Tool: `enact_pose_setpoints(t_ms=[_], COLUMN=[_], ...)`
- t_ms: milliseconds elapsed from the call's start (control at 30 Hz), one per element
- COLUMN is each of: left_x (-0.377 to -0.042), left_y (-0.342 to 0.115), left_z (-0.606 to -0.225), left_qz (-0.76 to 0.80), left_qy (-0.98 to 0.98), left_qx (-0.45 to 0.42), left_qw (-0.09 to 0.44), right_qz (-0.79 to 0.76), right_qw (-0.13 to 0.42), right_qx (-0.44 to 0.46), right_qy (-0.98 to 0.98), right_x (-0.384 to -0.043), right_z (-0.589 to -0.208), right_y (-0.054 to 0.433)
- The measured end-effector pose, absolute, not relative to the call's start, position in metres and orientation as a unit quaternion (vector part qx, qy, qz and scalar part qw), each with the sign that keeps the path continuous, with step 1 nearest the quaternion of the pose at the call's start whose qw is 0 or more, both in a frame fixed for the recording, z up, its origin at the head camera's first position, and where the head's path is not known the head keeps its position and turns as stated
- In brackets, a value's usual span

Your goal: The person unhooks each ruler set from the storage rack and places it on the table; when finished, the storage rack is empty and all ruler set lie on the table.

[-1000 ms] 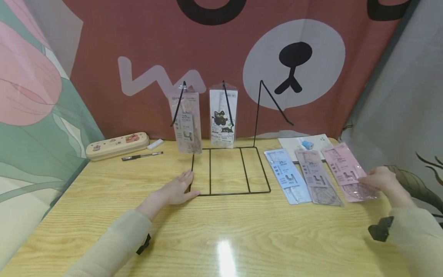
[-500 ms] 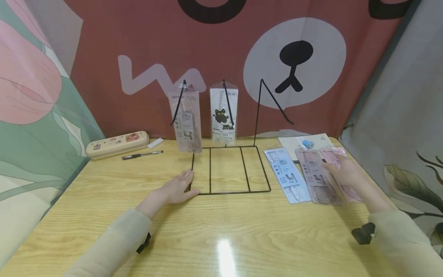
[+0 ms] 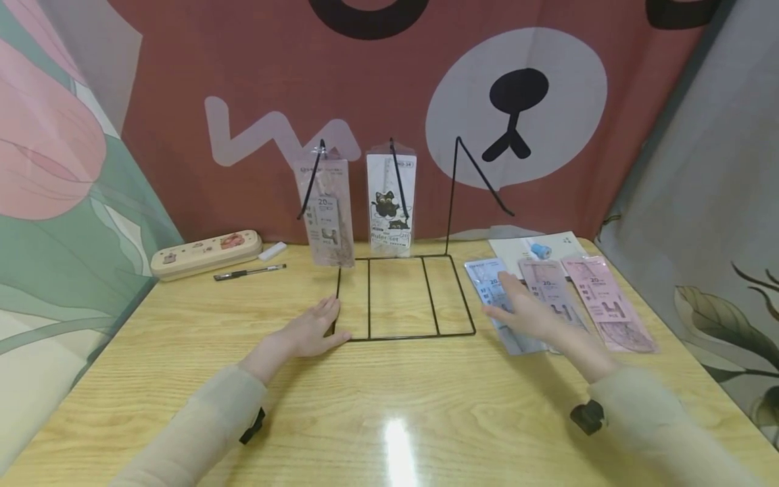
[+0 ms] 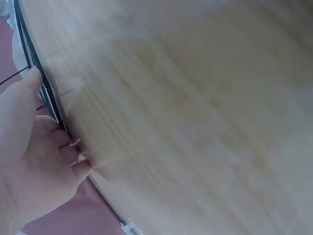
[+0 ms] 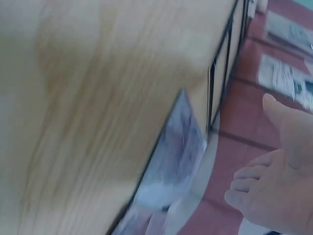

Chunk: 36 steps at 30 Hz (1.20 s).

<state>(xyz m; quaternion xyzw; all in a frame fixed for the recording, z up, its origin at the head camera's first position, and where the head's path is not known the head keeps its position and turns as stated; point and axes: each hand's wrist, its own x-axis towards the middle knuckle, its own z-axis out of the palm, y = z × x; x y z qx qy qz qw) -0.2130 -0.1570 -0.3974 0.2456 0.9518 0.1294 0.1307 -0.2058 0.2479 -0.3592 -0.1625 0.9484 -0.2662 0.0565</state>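
My left hand rests with extended fingers on the left front corner of a black wire display rack. Two packs hang from its hooks: a pinkish ruler set on the left, and a white ruler set with black cats in the middle. The right hook holds nothing. Over the blue ruler set, right of the rack, my right hand hovers or touches, fingers loosely extended; contact cannot be told. Beside it lie a greyish-pink ruler set, partly covered by the hand, and a pink ruler set.
A cream pencil case, a white eraser and a black pen lie at the back left. Behind the flat packs is a white pad bearing a small blue object. A curtain stands behind the table.
My right hand has let go of the pink ruler set and moved left across the packs to the blue one. The pink pack has shifted slightly. My left hand stays put.
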Motion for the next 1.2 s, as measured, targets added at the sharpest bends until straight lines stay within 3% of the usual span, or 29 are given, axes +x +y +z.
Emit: enact_pose_setpoints(t_ms=[433, 1200], left_x=[-0.214, -0.213], left_y=[-0.157, -0.159], left_z=[-0.400, -0.400], left_qz=[0.133, 0.131], left_qy=[0.951, 0.952], left_qx=[0.243, 0.247], left_qw=[0.135, 0.126], right_qz=[-0.223, -0.207], right_qw=[0.061, 0.148], right_qx=[-0.238, -0.192], right_qy=[0.943, 0.948], right_x=[-0.205, -0.205], right_z=[-0.389, -0.392], right_y=[0.203, 0.198])
